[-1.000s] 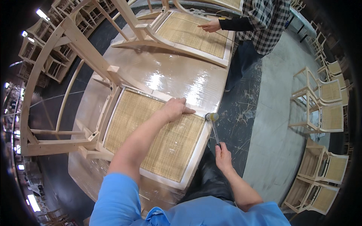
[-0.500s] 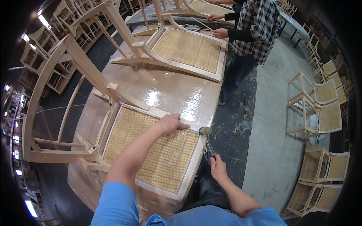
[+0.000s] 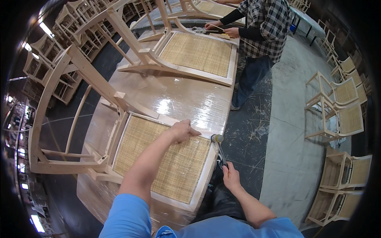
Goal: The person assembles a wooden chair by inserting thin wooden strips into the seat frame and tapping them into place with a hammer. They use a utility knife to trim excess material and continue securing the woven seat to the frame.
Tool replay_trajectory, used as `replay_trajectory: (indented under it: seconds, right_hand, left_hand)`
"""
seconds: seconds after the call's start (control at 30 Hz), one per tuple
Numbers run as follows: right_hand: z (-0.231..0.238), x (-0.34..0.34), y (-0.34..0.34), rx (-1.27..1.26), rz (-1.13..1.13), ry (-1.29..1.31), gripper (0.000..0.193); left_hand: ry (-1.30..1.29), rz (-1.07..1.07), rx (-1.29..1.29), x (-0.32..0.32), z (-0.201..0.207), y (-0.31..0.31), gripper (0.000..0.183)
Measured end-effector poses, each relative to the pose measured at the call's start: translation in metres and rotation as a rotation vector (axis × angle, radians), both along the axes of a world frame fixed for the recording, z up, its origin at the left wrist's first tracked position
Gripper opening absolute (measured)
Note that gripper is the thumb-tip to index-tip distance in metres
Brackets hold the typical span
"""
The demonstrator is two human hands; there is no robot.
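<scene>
Stacked chair frames [image 3: 47, 67], far left: bare pale wood, ranked in rows along the dark floor, partly lost in the picture's curved rim

Near chair [image 3: 99, 131]: unfinished wood, laid on its side on the tabletop [image 3: 178, 103], back and legs reaching left, seat facing up toward the camera

Tabletop: oval, wrapped in glossy clear film that catches the overhead light between the two chairs

Woven cane seat [image 3: 166, 162]: tan panel set in the near chair's pale frame, occupying the lower middle of the view

Left hand [image 3: 183, 130]: laid flat on the far edge of the seat frame, palm down, fingers together and stretched rightward along the rail; it grips nothing

Second chair [image 3: 186, 51]: same make, lying on the tabletop's far end, cane seat up

Mallet [image 3: 218, 147]: pale rounded head just off the right corner of the near chair's seat frame, dark handle running down and right; whether the head touches the wood cannot be told

Right hand [image 3: 230, 176]: fingers curled closed around the lower end of the mallet handle, held over the person's dark trousers, just beside the tabletop edge

Co-worker [image 3: 262, 35]: checked shirt, dark trousers, standing at the tabletop's far right end, both hands at the edge of the second chair with a thin strip

Finished chairs [image 3: 341, 103], right: cane-seated, standing upright in a group on the grey floor, well apart from the tabletop
</scene>
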State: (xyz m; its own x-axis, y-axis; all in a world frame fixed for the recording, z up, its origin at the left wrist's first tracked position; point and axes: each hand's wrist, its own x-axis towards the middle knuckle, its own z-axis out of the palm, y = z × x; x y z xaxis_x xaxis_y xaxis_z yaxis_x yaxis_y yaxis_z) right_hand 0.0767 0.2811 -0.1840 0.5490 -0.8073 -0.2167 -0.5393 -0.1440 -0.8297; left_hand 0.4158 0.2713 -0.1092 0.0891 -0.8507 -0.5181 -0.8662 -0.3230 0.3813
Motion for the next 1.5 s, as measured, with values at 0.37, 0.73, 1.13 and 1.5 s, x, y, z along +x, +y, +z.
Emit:
replay_trajectory:
  seconds: [0.37,0.73,1.13,1.5]
  right_hand:
    - [-0.003,-0.001,0.002,-0.013,-0.021,-0.014,0.022]
    - [-0.001,0.001,0.003,-0.010,-0.014,-0.033,0.022]
    - [-0.010,0.000,0.004,-0.008,-0.013,-0.046,0.023]
    - [-0.004,-0.029,0.004,-0.090,-0.129,-0.209,0.032]
  left_hand:
    - [0.118,0.147,0.060,0.005,-0.018,-0.011,0.031]
    - [0.153,0.194,0.123,0.005,-0.003,-0.012,0.026]
    - [0.064,0.153,0.028,-0.003,0.001,-0.006,0.025]
    - [0.013,0.156,-0.013,-0.004,-0.006,-0.005,0.023]
